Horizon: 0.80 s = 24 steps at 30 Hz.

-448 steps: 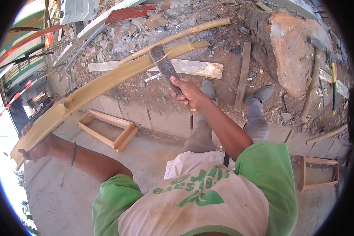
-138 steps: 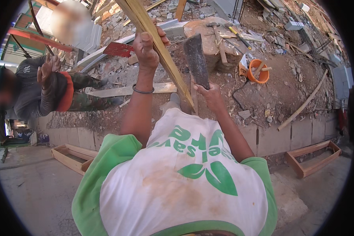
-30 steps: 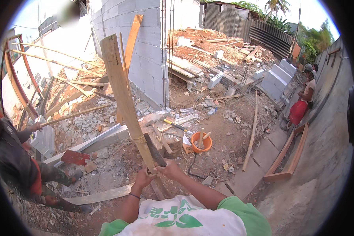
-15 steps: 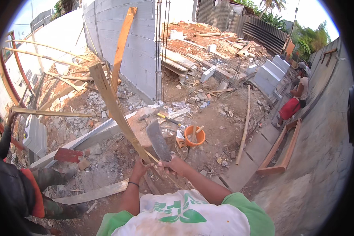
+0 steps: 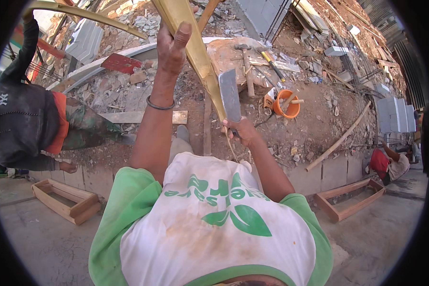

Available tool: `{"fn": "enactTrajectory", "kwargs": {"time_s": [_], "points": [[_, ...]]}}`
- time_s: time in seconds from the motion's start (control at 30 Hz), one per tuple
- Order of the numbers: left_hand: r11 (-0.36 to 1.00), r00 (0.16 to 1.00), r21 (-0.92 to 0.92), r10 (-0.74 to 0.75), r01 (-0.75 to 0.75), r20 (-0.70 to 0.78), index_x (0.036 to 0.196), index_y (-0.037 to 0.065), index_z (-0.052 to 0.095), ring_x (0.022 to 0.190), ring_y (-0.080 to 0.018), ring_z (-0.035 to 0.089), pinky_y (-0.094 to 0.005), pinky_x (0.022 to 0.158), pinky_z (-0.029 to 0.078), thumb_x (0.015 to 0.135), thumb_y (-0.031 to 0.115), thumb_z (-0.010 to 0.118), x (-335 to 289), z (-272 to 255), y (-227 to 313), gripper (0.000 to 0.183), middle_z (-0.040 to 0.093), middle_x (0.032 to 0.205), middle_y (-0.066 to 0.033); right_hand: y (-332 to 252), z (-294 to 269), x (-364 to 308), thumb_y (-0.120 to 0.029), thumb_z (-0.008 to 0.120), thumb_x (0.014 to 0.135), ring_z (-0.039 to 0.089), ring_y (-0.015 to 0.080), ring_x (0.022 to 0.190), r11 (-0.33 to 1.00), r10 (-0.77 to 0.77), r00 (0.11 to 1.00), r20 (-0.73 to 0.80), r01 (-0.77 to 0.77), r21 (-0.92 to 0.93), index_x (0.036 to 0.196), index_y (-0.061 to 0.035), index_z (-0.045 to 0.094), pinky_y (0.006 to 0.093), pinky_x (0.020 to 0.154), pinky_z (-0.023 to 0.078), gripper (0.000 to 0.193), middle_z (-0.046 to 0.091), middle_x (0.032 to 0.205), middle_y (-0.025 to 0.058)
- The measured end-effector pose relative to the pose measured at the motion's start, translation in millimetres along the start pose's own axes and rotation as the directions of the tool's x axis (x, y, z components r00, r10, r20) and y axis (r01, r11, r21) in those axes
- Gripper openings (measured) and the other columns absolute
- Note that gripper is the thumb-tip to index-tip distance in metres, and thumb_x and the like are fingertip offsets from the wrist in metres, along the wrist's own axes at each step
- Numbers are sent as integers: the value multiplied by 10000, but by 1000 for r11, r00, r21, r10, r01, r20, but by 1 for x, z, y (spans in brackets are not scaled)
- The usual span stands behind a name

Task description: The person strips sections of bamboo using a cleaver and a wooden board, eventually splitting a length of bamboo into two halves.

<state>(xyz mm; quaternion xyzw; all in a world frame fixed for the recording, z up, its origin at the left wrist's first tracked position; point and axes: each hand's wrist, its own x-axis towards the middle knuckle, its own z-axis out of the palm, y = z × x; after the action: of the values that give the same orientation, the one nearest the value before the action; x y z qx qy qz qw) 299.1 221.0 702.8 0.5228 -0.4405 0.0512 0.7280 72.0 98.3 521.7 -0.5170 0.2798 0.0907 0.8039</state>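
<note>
A long split bamboo pole (image 5: 195, 52) slants from the top middle down to its narrow lower end in front of my chest. High on it is my left hand (image 5: 172, 52), with the thumb lying along the near side and the fingers wrapped behind, mostly hidden. My right hand (image 5: 243, 131) grips a machete by its handle, close to the pole's lower end. The machete's broad grey blade (image 5: 230, 95) points up, beside the pole's right edge. A thin bamboo sliver (image 5: 233, 150) hangs beneath the right hand.
At left a co-worker (image 5: 28, 119) holds another bamboo strip (image 5: 90, 14). A hammer (image 5: 246, 69) rests on a stone block (image 5: 219, 50), near an orange bucket (image 5: 293, 112). Wooden frames (image 5: 71, 202) (image 5: 350, 200) lie low on both sides. Another person (image 5: 395, 167) sits far right.
The view has tilted downward. My left hand has moved up the bamboo pole, away from the right hand. The machete stays in my right hand near the lower end.
</note>
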Motion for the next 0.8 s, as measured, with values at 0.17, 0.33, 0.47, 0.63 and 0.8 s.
{"fn": "enactTrajectory", "kwargs": {"time_s": [0.17,0.33,0.47,0.63,0.8], "points": [[983,989,-148,-93,110,117,1236,-62,473,947,-246,599,-375,856,465,901,375,574,18,2,-5,559,598,1025,-189,6,-5,7,-215,719,815,522,90,451,1000,10,1000,-8,-10,30,852,-46,611,218,334,306,204,646,728,56],[950,996,-311,-20,-9,-90,1218,-47,463,735,-230,587,-362,676,505,886,262,561,59,-10,22,464,564,869,-140,-28,12,9,-233,724,812,522,90,449,997,-15,998,59,10,80,872,-48,604,213,340,311,229,644,729,56],[961,999,-274,37,-26,35,1198,-63,461,822,-262,551,-396,748,468,890,285,535,141,-68,80,471,535,926,-162,-83,50,21,-248,738,800,542,93,463,996,-56,965,257,34,88,942,-44,586,203,345,326,292,654,759,74],[961,993,-276,16,16,114,1153,-94,492,874,-297,565,-426,794,467,893,299,511,203,-129,95,471,552,947,-187,-133,94,79,-261,746,794,562,99,475,995,-86,915,394,60,78,971,-38,572,204,349,340,334,667,810,93],[989,999,-142,-34,33,-9,1257,-85,393,839,-263,514,-394,759,454,891,364,509,218,-137,43,591,523,912,-187,-156,127,138,-301,756,784,614,131,554,989,-144,927,346,127,71,981,-35,570,209,391,377,380,651,843,91]]}}
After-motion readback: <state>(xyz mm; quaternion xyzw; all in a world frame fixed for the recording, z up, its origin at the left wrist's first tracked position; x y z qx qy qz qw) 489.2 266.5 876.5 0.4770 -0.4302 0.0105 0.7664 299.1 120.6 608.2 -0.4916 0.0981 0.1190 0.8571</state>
